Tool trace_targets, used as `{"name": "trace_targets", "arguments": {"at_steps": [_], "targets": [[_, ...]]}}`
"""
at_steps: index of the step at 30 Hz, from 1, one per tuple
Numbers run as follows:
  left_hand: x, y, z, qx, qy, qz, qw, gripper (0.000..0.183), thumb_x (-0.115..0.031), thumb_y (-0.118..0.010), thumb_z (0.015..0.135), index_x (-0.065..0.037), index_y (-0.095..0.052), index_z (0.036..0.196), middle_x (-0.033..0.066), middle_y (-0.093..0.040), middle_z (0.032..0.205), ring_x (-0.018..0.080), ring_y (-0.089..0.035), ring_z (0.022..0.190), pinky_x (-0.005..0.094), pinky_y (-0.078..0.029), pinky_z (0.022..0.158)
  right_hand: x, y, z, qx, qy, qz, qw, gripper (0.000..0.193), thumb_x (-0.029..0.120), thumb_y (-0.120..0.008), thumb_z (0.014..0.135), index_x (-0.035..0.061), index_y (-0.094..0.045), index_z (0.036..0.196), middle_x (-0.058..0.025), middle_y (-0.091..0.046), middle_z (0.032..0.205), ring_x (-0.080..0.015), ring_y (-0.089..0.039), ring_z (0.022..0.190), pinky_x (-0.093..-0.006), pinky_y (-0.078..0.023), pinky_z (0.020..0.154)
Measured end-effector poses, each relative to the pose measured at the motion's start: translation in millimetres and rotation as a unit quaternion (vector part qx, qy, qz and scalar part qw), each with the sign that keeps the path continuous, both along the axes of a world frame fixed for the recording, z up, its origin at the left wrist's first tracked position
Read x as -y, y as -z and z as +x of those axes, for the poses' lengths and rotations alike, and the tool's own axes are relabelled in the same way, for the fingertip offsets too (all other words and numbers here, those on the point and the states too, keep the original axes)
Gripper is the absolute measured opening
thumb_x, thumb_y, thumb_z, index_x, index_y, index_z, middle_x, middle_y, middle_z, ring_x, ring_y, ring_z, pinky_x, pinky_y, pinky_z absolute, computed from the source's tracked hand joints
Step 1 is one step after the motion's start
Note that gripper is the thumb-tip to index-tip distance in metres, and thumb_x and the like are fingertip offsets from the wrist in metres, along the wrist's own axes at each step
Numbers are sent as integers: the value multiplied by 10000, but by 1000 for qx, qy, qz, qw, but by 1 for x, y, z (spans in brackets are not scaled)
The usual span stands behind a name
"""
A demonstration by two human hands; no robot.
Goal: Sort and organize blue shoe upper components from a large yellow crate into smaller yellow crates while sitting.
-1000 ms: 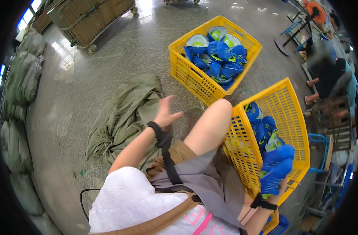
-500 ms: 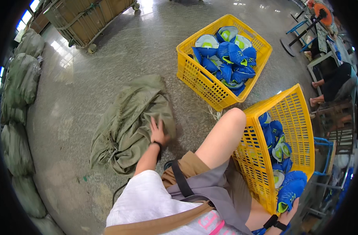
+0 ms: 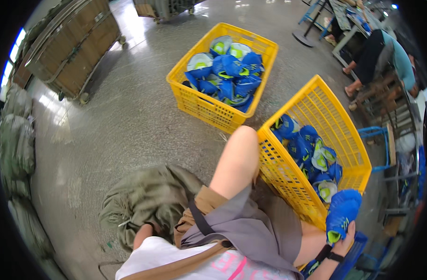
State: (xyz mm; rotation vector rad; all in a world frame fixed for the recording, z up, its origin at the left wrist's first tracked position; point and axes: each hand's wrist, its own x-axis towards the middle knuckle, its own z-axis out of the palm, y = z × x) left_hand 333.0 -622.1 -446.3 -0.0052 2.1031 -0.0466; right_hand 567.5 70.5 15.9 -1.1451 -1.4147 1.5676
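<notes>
My right hand (image 3: 346, 237) is closed round the heel end of a blue shoe upper (image 3: 343, 212) with lime lining, at the near right corner of a tilted yellow crate (image 3: 288, 172). That crate holds several more blue shoe uppers (image 3: 301, 147). On my left, a crumpled olive-green cloth sack (image 3: 145, 196) lies on the floor. My left hand (image 3: 158, 230) reaches into its folds beside my leg; the fingers are hidden.
A second yellow crate (image 3: 213, 117), full of blue uppers, stands ahead. Wheeled carts (image 3: 78, 49) are at the far left, and stuffed green sacks (image 3: 16, 149) line the left side. A person (image 3: 395, 60) sits by a bench at the far right.
My view has turned right. My left hand has gone from lying spread on top of the sack to down among its folds, near me. The right hand keeps hold of the shoe upper.
</notes>
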Motion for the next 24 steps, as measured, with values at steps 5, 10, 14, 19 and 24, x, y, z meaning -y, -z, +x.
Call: {"name": "trace_targets", "arguments": {"at_steps": [5,10,14,19,24], "targets": [[-34,-154,-169,-541,-415,239,691,396,-24,-413,815,2,-474,1206,205,-502,1212,345,-478,1117,382,-371,940,-12,15,-17,-169,-11,-139,976,430,341,-513,884,12,-497,1161,-123,-583,1091,-242,-591,939,-374,-483,833],[-167,-327,-233,-123,34,257,958,364,-273,-559,792,-64,-604,1087,161,-632,982,287,-562,995,340,-404,908,13,21,-48,-304,-76,-176,933,447,344,-456,907,13,-452,1207,-121,-571,1118,-238,-576,973,-377,-465,861],[-275,-382,-228,-186,510,61,838,416,-326,-604,773,-135,-580,1142,137,-567,1135,288,-523,1064,414,-402,907,15,35,-52,-379,-82,-200,900,435,274,-522,878,4,-445,1211,-134,-569,1125,-261,-569,984,-392,-462,876],[-468,-458,-167,-58,202,695,688,548,-55,-572,796,-34,-362,1302,107,-434,1291,207,-389,1221,321,-418,895,30,46,-34,-425,-87,-267,860,416,250,-558,856,-12,-471,1167,-143,-578,1095,-253,-581,968,-386,-477,856],[-584,-443,-42,350,38,685,638,514,-3,-568,818,-10,-330,1274,129,-454,1240,170,-479,1089,270,-441,851,50,59,-42,-433,-23,-314,845,342,241,-545,868,7,-511,1115,-124,-604,1005,-226,-606,869,-352,-512,776]]}}
